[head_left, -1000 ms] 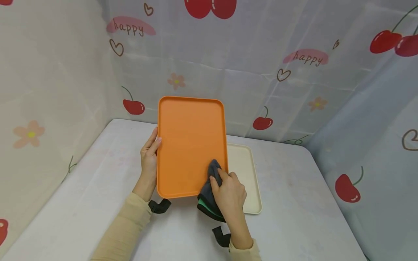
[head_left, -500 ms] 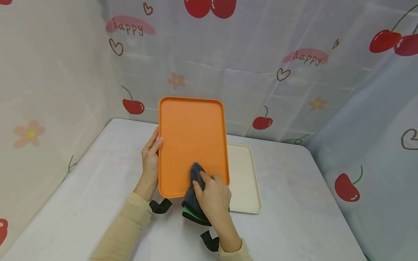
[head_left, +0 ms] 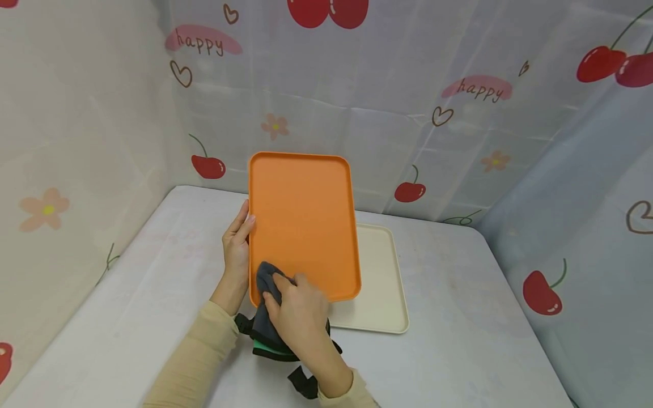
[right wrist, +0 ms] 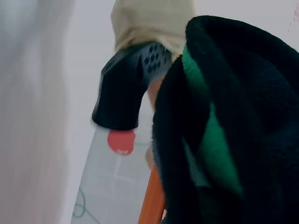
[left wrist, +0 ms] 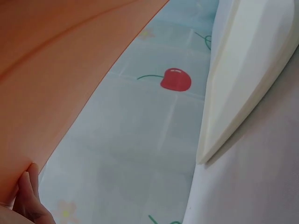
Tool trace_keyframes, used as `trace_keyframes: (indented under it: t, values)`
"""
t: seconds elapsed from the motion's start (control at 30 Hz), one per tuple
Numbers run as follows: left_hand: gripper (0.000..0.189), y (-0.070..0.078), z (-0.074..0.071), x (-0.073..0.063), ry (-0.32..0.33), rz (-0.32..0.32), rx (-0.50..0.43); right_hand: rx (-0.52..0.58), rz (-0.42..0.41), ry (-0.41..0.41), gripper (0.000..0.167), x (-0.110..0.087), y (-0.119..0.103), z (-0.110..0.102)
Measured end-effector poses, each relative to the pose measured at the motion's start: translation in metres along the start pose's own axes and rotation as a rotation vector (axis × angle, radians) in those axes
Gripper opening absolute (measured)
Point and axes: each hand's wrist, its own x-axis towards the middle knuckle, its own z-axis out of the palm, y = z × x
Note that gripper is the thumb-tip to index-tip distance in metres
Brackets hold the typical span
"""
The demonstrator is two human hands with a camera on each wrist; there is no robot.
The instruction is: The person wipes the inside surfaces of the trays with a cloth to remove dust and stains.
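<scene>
An orange rectangular tray [head_left: 306, 221] is held up and tilted above the table, its inner face toward the head camera. My left hand [head_left: 236, 246] grips its left edge, thumb in front; in the left wrist view fingers [left wrist: 32, 191] touch the tray's underside [left wrist: 60, 93]. My right hand [head_left: 301, 309] pinches a folded dark grey cloth [head_left: 267, 283] and presses it on the tray's lower left corner. The cloth's black border and green inside [right wrist: 217, 149] fill much of the right wrist view. Part of the right fingers is hidden in the cloth.
A cream tray [head_left: 380, 283] lies on the white table [head_left: 459, 317], behind and right of the orange one, partly covered by it. Black wrist mounts [head_left: 304, 383] sit at the wrists. Curtains with cherry prints [head_left: 357, 85] stand round the table's back and sides.
My right hand has slid the cloth leftward along the lower part of the orange tray, from its right corner to its left. The left hand and tray have hardly moved.
</scene>
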Motion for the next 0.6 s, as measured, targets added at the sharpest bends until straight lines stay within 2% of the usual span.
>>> trace_keyframes:
  t: [0.2, 0.43, 0.6]
  values:
    - [0.046, -0.0018, 0.0009, 0.0003, 0.009, 0.041, 0.088, -0.018, -0.082, -0.028, 0.031, 0.0022, -0.0088, 0.0004]
    - [0.045, -0.003, 0.0006, 0.0004, 0.02, 0.024, 0.139, 0.01, -0.11, -0.138, 0.027, 0.0028, -0.0037, -0.0039]
    - [0.047, -0.0032, -0.0004, 0.0014, 0.034, 0.027, 0.125, 0.026, -0.17, -0.192, 0.025, -0.0004, 0.0, -0.0076]
